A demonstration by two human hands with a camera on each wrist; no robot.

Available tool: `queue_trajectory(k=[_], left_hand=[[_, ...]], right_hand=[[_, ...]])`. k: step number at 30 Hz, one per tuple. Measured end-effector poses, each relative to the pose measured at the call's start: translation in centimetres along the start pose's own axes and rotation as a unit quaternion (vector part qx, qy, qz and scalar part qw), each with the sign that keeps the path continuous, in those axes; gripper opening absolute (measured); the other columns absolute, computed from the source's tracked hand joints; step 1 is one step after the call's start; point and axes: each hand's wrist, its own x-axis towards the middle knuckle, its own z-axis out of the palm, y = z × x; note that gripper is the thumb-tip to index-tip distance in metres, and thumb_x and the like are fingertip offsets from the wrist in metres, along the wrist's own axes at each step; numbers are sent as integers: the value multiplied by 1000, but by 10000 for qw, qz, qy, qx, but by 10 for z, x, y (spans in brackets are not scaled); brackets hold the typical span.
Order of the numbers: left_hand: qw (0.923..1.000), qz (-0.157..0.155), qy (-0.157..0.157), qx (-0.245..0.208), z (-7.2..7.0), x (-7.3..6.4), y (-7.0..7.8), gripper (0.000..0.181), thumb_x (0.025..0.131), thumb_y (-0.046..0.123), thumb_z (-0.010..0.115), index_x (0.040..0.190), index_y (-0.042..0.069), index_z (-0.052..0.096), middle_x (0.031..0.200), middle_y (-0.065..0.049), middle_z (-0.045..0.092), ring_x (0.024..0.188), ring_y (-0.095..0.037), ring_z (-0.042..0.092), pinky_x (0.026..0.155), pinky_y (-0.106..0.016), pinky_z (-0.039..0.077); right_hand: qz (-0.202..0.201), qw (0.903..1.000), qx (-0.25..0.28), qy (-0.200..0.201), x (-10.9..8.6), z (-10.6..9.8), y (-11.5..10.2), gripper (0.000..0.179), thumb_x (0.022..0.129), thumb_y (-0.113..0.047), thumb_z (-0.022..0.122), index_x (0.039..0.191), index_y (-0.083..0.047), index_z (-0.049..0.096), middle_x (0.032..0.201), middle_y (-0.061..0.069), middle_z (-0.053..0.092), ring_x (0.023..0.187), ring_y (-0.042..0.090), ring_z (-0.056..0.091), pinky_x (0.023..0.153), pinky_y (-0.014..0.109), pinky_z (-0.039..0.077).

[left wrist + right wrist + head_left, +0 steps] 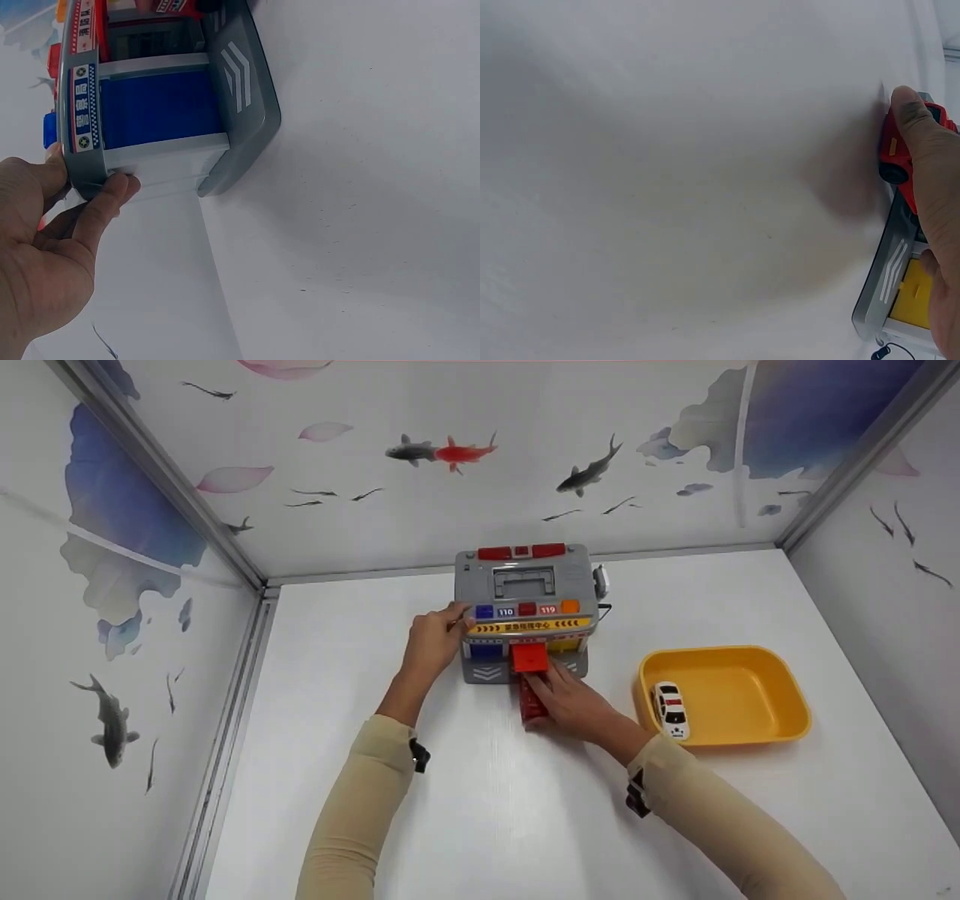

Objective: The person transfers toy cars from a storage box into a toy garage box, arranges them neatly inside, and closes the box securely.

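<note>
A grey toy garage (480,581) stands near the back of the white table. It has a blue door (161,109), a yellow door (913,296) and, in the middle, a raised red door (530,657). My left hand (435,641) grips the garage's left upper edge, thumb on top and fingers beneath, as the left wrist view shows. My right hand (574,705) holds a red toy car (896,146) at the middle doorway, below the raised door. The car's front part is hidden by the door and my hand.
To the right sits a yellow plastic tub (731,697). Inside it, a white toy car (670,709) leans against the left wall. A back wall (510,510) with painted fish rises right behind the garage. A small grey-white part (602,582) sticks out of the garage's right side.
</note>
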Motion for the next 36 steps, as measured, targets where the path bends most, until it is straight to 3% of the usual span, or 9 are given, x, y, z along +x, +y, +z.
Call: queue_trajectory(k=[7,12,16,22,33,36], left_hand=[[10000,-6,26,-4,0,0,0,40,112,35,68,147,17,73,156,-12,64,148,-29,64,118,-45,57],[10000,-24,4,13,1,0,0,41,112,36,67,148,17,73,156,-12,64,147,-30,64,120,-45,56],[10000,39,15,14,1,-1,0,40,112,36,68,147,16,74,155,-11,66,148,-30,64,121,-46,55],[9999,106,57,20,1,-1,-1,38,112,34,68,145,18,75,154,-11,67,148,-30,64,120,-46,56],[9999,80,69,46,1,0,0,38,112,36,68,145,19,75,154,-13,66,148,-30,64,120,-47,56],[9999,71,69,57,1,-1,0,38,112,36,68,145,19,75,154,-12,66,147,-31,64,120,-47,56]], right_hand=[[309,9990,-323,37,5,-1,-3,110,98,-72,70,179,-16,19,185,19,18,170,48,17,139,67,17],[248,9991,-285,166,6,3,-3,108,99,-71,70,179,-20,18,185,17,18,169,46,21,138,66,23],[-18,9979,-310,573,4,9,-1,101,99,-66,72,176,-22,24,180,20,26,165,46,29,135,70,29],[-399,9925,-488,1051,3,14,0,69,101,-59,73,150,-20,43,165,24,41,157,47,37,128,72,39],[-242,9947,-658,751,8,13,-2,52,108,-52,70,141,-20,46,165,26,43,161,50,37,124,75,43],[-206,9950,-711,678,8,12,-2,50,109,-48,70,143,-20,45,165,25,43,162,49,37,126,76,39]])
